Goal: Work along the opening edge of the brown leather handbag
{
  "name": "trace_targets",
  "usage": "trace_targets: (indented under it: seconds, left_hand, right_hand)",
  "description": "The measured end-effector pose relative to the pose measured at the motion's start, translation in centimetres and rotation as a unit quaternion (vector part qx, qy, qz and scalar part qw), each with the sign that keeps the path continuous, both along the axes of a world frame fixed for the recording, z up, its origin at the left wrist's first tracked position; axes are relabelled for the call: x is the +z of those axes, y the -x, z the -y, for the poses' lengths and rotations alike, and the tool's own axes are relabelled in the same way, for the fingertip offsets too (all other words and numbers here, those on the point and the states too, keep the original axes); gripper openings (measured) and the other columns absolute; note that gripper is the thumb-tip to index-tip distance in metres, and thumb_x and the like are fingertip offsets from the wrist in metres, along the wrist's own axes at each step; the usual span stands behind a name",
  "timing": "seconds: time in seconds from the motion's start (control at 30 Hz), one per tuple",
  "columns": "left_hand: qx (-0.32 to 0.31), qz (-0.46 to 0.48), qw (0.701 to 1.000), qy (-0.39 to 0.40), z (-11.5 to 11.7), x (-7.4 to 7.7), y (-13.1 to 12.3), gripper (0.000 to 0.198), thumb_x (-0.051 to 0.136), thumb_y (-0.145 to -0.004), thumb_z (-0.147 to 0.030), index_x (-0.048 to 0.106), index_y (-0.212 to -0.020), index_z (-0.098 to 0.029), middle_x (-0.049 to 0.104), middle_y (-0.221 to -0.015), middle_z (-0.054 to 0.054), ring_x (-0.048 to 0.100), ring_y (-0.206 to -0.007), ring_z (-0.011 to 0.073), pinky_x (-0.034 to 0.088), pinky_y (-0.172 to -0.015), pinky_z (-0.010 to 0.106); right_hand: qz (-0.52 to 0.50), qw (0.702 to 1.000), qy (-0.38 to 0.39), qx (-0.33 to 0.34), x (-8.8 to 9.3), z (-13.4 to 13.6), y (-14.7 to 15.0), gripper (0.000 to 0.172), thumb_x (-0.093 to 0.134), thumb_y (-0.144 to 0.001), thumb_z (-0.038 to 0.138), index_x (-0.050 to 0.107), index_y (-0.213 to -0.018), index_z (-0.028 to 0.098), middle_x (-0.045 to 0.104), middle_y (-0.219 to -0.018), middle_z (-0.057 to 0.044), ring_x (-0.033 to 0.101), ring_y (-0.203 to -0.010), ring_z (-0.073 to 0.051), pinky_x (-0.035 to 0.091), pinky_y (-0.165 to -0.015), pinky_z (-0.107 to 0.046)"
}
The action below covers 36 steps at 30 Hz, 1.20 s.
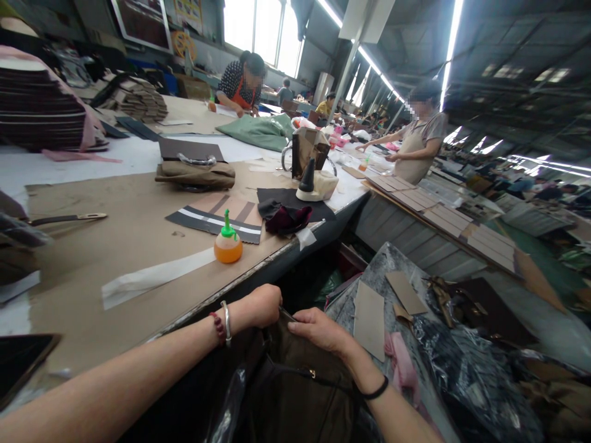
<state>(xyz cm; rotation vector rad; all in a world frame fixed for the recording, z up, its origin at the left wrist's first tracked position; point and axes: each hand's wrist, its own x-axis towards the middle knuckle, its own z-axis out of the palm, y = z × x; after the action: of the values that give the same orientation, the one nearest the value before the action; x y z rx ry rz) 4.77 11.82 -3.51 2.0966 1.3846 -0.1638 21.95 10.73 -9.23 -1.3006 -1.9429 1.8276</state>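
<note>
Below the table edge, a dark brown bag (300, 394) with a small gold-coloured metal piece on its front rests close to my body. My left hand (265, 304) is closed in a fist at the bag's upper end. Opposite it, my right hand (318, 327) pinches the same upper part between thumb and fingers. A short dark strip of the bag runs between the two hands; its exact kind is hard to make out. Clear plastic (231, 400) lies by the bag's left side. On the table beyond stands a round bottle (228, 246) of orange liquid with a green nozzle.
The table (138, 227) carries a folded brown bag (196, 172), a strap (69, 218), a dark cloth (289, 216) and a tape dispenser (318, 184). To my right lie grey board pieces (369, 317) and plastic-wrapped bags (475, 369). Co-workers stand at tables farther back.
</note>
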Motion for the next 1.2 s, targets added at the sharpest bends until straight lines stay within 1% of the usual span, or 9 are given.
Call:
trace_targets:
  seconds: [0.13,0.3,0.47,0.57,0.67,0.77,0.87,1.0,1.2]
  left_hand:
    - [0.011,0.045,0.999,-0.026,0.2,-0.3,0.6,0.021,0.051,-0.067,-0.004,0.066,-0.077,-0.013,0.065,-0.067,0.006,0.060,-0.064,0.0222,0.042,-0.053,0.023]
    - [-0.008,0.146,0.985,-0.093,2.2,0.7,1.5,0.020,0.055,-0.077,-0.020,0.064,-0.094,-0.018,0.058,-0.107,0.008,0.042,-0.112,0.0208,0.035,-0.093,0.027]
    - [0.089,0.221,0.966,-0.099,7.4,2.4,1.6,0.061,0.053,-0.079,-0.038,0.031,-0.132,-0.015,0.020,-0.139,0.013,0.020,-0.126,0.0247,0.024,-0.103,0.040]
    - [0.106,0.229,0.967,-0.046,10.8,2.8,1.4,0.089,0.064,-0.068,-0.050,0.013,-0.137,-0.023,0.007,-0.142,0.009,0.009,-0.127,0.0310,0.019,-0.101,0.051]
    - [0.115,0.235,0.964,-0.053,13.0,2.2,1.6,0.096,0.070,-0.063,-0.034,0.007,-0.136,-0.028,0.002,-0.142,0.006,0.007,-0.128,0.0297,0.019,-0.102,0.051]
    - [0.135,0.275,0.950,-0.065,13.6,0.6,2.6,0.090,0.057,-0.064,-0.014,0.007,-0.137,-0.028,0.009,-0.142,0.002,0.013,-0.127,0.0242,0.019,-0.104,0.042]
    - [0.155,0.312,0.937,-0.015,13.4,-1.0,4.0,0.081,0.048,-0.067,-0.011,0.009,-0.137,-0.027,0.033,-0.134,0.002,0.031,-0.121,0.0222,0.025,-0.103,0.039]
    - [0.172,0.342,0.924,0.025,12.9,-1.5,4.6,0.062,0.045,-0.077,-0.026,0.023,-0.134,-0.016,0.041,-0.129,0.007,0.038,-0.117,0.0236,0.028,-0.102,0.037]
    - [0.239,0.416,0.875,0.058,11.8,-1.5,1.5,0.071,0.049,-0.075,-0.050,0.027,-0.131,-0.012,0.043,-0.126,0.010,0.038,-0.116,0.0257,0.033,-0.098,0.038]
  right_hand:
    - [0.053,0.997,-0.053,0.008,0.0,-0.1,-0.1,0.026,0.045,-0.072,0.035,0.041,-0.058,0.014,0.032,-0.052,0.004,0.028,-0.049,-0.008,0.021,-0.045,-0.021]
    - [0.107,0.988,-0.110,-0.025,0.4,0.0,-0.7,0.022,0.044,-0.072,0.024,0.041,-0.053,0.014,0.030,-0.049,0.004,0.029,-0.049,-0.009,0.020,-0.045,-0.022]
    - [0.163,0.973,-0.157,-0.044,1.5,0.6,-0.8,0.023,0.047,-0.072,0.020,0.044,-0.051,0.013,0.036,-0.048,0.003,0.036,-0.050,-0.010,0.022,-0.047,-0.022]
    - [0.193,0.963,-0.178,-0.051,2.5,1.2,-0.6,0.023,0.048,-0.074,0.021,0.049,-0.052,0.013,0.042,-0.049,0.001,0.041,-0.053,-0.011,0.023,-0.048,-0.023]
    - [0.219,0.955,-0.191,-0.062,3.5,1.8,-0.4,0.025,0.048,-0.075,0.024,0.051,-0.053,0.012,0.045,-0.051,0.000,0.043,-0.055,-0.012,0.025,-0.049,-0.024]
    - [0.243,0.947,-0.197,-0.070,4.6,2.4,-0.6,0.026,0.046,-0.076,0.024,0.049,-0.053,0.013,0.045,-0.052,0.000,0.043,-0.055,-0.012,0.024,-0.049,-0.023]
    - [0.260,0.939,-0.213,-0.075,5.8,2.9,-1.2,0.026,0.044,-0.074,0.021,0.044,-0.049,0.013,0.041,-0.050,0.001,0.040,-0.053,-0.011,0.023,-0.048,-0.023]
    - [0.253,0.934,-0.225,-0.115,7.4,3.4,-2.1,0.026,0.041,-0.073,0.020,0.038,-0.048,0.014,0.037,-0.048,0.001,0.039,-0.051,-0.011,0.022,-0.047,-0.023]
    - [0.225,0.916,-0.251,-0.215,8.6,2.7,-2.5,0.028,0.041,-0.073,0.025,0.034,-0.047,0.016,0.031,-0.046,0.002,0.034,-0.049,-0.011,0.019,-0.044,-0.024]
